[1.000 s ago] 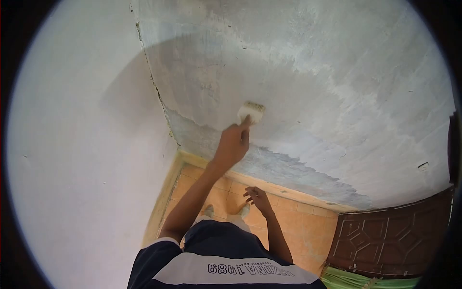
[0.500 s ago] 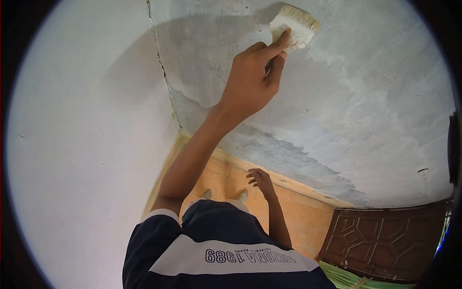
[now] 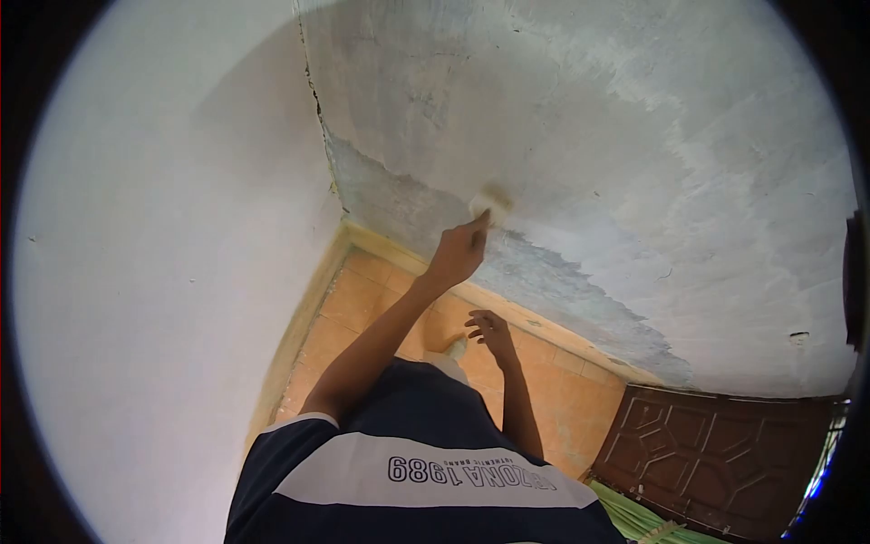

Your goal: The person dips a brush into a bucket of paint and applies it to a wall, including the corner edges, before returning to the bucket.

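Note:
My left hand [image 3: 459, 254] is closed on a wide, pale paintbrush [image 3: 492, 203], with the index finger stretched along it. The brush is smeared by motion and lies against or very close to the patchy grey wall [image 3: 580, 163], just above a darker, ragged-edged strip [image 3: 566, 281] low on it. My right hand [image 3: 491, 332] hangs lower, in front of the wall's base and over the tiled floor. Its fingers are apart and nothing is in them.
A white side wall [image 3: 145, 254] stands at the left, meeting the grey wall at a cracked corner [image 3: 317, 109]. Orange floor tiles [image 3: 562, 417] lie below. At lower right are a dark brown panelled door [image 3: 716, 453] and green cloth [image 3: 634, 519].
My left hand has swept the paintbrush down the wall from the top of the view to near the darker strip. My right hand has hardly moved.

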`<state>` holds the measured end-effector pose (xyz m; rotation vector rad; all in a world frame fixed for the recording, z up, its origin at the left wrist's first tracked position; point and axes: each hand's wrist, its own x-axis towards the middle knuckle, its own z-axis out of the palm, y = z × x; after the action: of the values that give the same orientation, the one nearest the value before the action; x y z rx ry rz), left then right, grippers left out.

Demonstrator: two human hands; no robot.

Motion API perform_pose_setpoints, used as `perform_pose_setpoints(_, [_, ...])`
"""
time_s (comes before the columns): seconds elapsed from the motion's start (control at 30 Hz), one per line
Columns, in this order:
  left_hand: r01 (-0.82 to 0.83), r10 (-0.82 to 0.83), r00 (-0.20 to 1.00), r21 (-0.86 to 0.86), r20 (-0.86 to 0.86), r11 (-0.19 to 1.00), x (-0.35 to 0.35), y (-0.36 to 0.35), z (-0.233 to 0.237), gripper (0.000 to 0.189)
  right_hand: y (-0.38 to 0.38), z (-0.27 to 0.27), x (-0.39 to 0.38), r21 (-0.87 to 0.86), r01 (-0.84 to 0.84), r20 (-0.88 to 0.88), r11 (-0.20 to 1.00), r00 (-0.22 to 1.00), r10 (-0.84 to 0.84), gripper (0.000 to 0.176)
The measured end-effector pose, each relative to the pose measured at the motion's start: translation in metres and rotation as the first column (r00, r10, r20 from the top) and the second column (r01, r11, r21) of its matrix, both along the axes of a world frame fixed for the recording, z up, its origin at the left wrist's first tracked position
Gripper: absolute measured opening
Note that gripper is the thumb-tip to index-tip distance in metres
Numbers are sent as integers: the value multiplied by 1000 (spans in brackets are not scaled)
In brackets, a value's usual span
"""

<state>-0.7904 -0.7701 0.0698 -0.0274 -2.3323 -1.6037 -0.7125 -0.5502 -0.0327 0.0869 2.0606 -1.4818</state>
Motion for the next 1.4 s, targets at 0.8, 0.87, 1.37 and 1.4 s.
perform_pose_setpoints(0.8, [272,-245,962,435,-119,858,-41,-27,101,46,14,-18,24,-4,24,18,1000,1000,-24,31])
perform_pose_setpoints(0.87, [267,-270,961,485,-64,833,-29,-25,77,45,13,-21,26,2,31,58,1000,998,-31,31])
perform_pose_setpoints(1.37, [42,-272,939,714,211,699,-15,-23,93,29,13,-22,26,-42,55,38,998,998,-54,31])
perform_pose_setpoints(1.4, [33,-292,926,717,241,697,-17,-25,109,28,12,-22,26,-44,63,33,997,998,-62,31])
